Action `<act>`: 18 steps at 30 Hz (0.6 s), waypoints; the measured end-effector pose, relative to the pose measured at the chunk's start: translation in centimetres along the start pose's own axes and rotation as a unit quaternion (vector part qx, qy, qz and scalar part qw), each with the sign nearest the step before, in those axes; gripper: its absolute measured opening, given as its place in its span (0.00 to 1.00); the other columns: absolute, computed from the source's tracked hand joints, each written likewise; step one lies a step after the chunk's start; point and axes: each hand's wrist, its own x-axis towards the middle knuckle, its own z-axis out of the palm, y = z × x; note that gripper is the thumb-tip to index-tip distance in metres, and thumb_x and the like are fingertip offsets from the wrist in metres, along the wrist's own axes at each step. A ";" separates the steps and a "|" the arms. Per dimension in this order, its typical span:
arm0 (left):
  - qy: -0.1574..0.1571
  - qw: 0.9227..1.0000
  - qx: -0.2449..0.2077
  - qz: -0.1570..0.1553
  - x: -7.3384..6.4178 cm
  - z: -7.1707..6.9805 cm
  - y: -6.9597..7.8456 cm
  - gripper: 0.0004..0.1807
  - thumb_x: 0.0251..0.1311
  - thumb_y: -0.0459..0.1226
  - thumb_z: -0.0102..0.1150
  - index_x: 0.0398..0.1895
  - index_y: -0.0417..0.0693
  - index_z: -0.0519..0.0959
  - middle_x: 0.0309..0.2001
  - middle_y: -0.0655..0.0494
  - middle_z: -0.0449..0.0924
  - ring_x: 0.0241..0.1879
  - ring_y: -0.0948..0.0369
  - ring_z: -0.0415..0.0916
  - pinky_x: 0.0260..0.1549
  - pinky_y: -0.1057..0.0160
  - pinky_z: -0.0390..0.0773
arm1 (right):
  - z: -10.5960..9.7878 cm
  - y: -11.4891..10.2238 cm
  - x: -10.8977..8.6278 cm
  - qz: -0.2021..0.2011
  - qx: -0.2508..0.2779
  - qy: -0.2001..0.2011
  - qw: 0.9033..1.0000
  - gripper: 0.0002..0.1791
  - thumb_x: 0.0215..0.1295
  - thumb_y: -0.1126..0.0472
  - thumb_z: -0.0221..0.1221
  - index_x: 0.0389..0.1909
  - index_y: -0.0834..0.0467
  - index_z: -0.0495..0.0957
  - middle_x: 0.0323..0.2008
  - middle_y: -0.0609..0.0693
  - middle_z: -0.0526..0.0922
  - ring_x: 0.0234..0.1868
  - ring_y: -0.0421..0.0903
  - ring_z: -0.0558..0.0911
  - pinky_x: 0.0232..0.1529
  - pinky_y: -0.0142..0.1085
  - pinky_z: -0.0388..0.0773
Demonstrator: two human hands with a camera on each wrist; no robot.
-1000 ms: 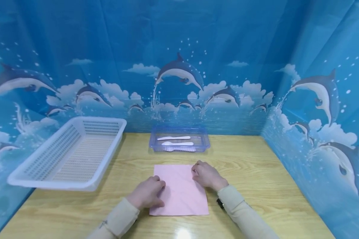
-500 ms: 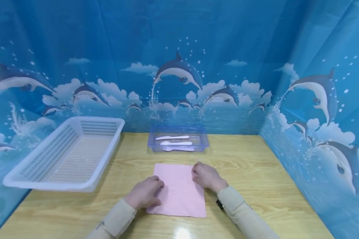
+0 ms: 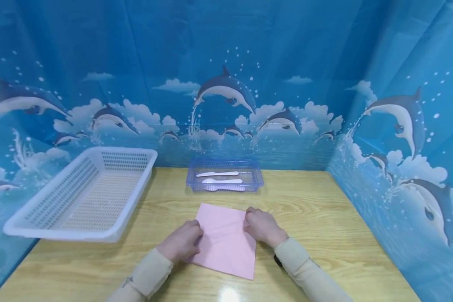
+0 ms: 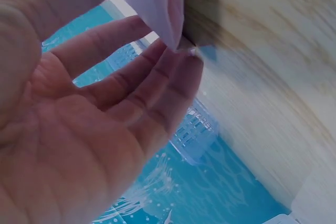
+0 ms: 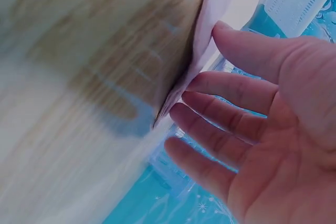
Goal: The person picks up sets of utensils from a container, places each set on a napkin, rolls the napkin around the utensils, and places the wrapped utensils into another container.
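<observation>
A square pink napkin (image 3: 226, 241) lies on the wooden table, turned slightly askew. At its left edge my left hand (image 3: 183, 241) holds the paper, thumb nearer me and fingers beyond. In the left wrist view the folded edge of the napkin (image 4: 157, 9) stands between the thumb and the fingers (image 4: 118, 77). My right hand (image 3: 264, 226) pinches the upper right corner. The right wrist view has the thumb and index fingertip against the edge of the napkin (image 5: 202, 45), the other fingers (image 5: 210, 135) loosely bent below.
Behind the napkin stands a small blue-purple plastic basket (image 3: 258, 184) with a white knife (image 3: 217, 173), a white spoon (image 3: 222, 181) and a white fork (image 3: 226, 188) in it. A large white basket (image 3: 117, 228) is at the left. Dolphin-printed blue curtains (image 3: 294, 50) enclose the table.
The napkin has turned clockwise under both hands. My left hand has shifted slightly left and its fingers have drawn in on the edge. My right hand has moved a little toward me.
</observation>
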 end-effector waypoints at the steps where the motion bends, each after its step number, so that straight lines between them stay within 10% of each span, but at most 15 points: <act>1: 0.002 1.000 0.001 0.004 0.0 0.0 0.0 0.14 0.39 0.30 0.76 0.30 0.40 0.81 0.32 0.54 0.74 0.35 0.57 0.72 0.40 0.56 0.80 | 0.0 0.0 0.0 -0.002 0.003 -0.001 1.000 0.06 0.59 0.62 0.63 0.26 0.60 0.80 0.42 0.58 0.81 0.39 0.54 0.82 0.41 0.47 0.84; 10: -0.005 1.000 0.024 0.011 0.0 0.2 0.1 0.16 0.52 0.43 0.71 0.19 0.48 0.73 0.34 0.49 0.79 0.35 0.53 0.78 0.42 0.53 0.82 | -0.1 0.2 -0.2 -0.002 0.033 0.012 0.999 0.15 0.55 0.64 0.65 0.14 0.57 0.72 0.27 0.51 0.76 0.25 0.44 0.71 0.28 0.39 0.77; 18: -0.026 1.000 0.015 -0.003 0.5 0.5 0.0 0.27 0.52 0.43 0.71 0.49 0.34 0.77 0.54 0.34 0.77 0.59 0.41 0.74 0.59 0.45 0.75 | 0.0 0.4 -0.5 0.017 0.050 0.023 0.998 0.16 0.57 0.60 0.66 0.15 0.56 0.72 0.20 0.48 0.73 0.21 0.43 0.70 0.25 0.37 0.72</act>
